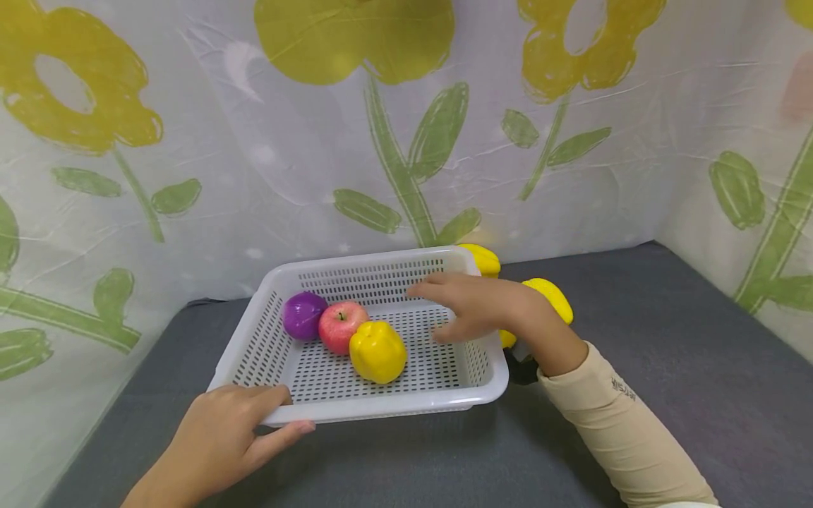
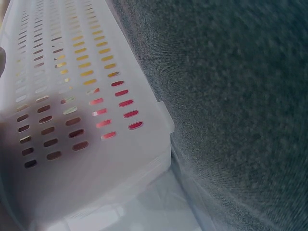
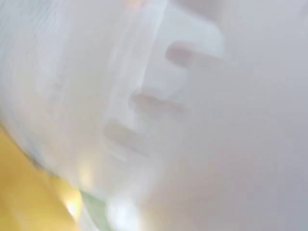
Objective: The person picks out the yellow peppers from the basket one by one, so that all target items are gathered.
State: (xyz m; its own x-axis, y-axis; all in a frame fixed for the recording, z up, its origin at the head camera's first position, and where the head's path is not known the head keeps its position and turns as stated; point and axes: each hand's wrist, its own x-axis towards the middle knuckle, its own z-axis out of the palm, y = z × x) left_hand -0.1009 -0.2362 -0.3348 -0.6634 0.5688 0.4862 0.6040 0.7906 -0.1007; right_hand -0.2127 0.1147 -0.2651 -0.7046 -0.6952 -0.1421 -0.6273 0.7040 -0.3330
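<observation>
A white slotted plastic basket [image 1: 375, 405] stands on the dark tabletop. It holds a glossy purple round fruit or vegetable [image 1: 304, 316], a red apple [image 1: 343, 326] and a yellow bell pepper [image 1: 378, 352], all towards its left and middle. My left hand [image 1: 225, 434] grips the basket's front left corner, thumb outside and fingers over the rim. Over the basket's right part reaches my right hand [image 1: 473, 303], fingers spread and holding nothing. The left wrist view shows the basket's slotted wall [image 2: 96, 110] with red and yellow behind it. In the right wrist view, the pale slotted wall is blurred.
To the right of the basket are several yellow pieces: one [image 1: 483, 259] behind its back corner, another [image 1: 550, 295] behind my right forearm, and one mostly hidden near the wrist. A flower-printed cloth [image 1: 286, 190] closes off the back of the grey-black tabletop [image 1: 686, 353].
</observation>
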